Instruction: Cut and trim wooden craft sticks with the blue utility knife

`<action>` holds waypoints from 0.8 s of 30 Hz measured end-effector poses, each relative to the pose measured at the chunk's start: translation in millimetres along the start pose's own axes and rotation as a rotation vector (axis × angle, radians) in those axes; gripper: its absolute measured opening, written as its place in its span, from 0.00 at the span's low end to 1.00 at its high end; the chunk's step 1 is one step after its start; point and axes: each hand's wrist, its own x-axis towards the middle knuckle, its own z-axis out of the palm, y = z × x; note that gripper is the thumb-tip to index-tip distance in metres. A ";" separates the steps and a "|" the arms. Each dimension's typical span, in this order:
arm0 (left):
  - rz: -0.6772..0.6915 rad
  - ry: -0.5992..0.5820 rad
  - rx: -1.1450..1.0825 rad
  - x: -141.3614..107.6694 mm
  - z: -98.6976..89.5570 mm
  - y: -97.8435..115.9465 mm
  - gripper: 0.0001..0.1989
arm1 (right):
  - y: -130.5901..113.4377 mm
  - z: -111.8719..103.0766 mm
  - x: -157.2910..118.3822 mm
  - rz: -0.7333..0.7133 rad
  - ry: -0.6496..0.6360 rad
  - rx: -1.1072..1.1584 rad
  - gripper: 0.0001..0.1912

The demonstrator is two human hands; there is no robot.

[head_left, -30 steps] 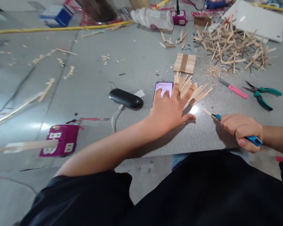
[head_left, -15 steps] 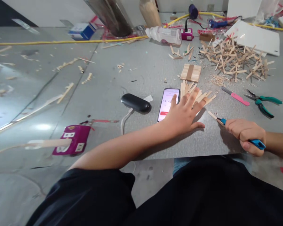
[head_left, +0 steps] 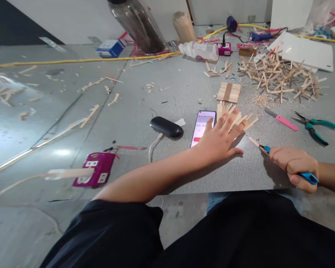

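Left hand (head_left: 219,138) spread over a fan of craft sticks (head_left: 236,118), right hand (head_left: 294,162) gripping a blue-handled tool (head_left: 309,177)

Take the left hand as the centre of the dial, with 12 pointing away from the person. It lies palm down above the tabletop (head_left: 130,123), fingers splayed wide and grasping nothing. The fan pokes out from under and between its fingers, from 12 round to 2 o'clock. At 10 o'clock is a smartphone (head_left: 200,129), its lit screen partly covered by the little finger; whether that finger touches the glass I cannot tell. The thumb points towards 3 to 4 o'clock.

The right hand, just short of 4 o'clock, is curled into a firm fist around the tool. A single craft stick (head_left: 254,141) extends from the tool's dark tip towards the fan, apart from it.

Just past 12 sits a banded bundle of craft sticks (head_left: 234,93), near the fan's far ends. Between 1 and 2 o'clock spreads a tangled pile of sticks (head_left: 279,76), with wood crumbs (head_left: 261,99) at its near edge. A pink-handled blade (head_left: 286,122) lies between 2 and 3, and green-handled needle-nose pliers (head_left: 309,125), jaws parted, near 3. Past 9 rests a black oblong case (head_left: 166,127); at 8 to 9, a purple power outlet block (head_left: 108,167).
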 end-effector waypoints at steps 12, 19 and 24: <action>-0.024 -0.009 0.039 -0.9 3.5 -1.7 0.54 | -3.2 -1.9 -3.2 0.052 -0.027 -0.002 0.12; -0.086 -0.041 0.034 0.5 11.1 -1.9 0.56 | -3.6 -3.5 -8.5 0.052 -0.037 -0.014 0.10; -0.057 0.011 0.037 -1.3 12.1 -1.4 0.55 | -4.7 -3.2 -8.2 0.060 -0.027 -0.015 0.11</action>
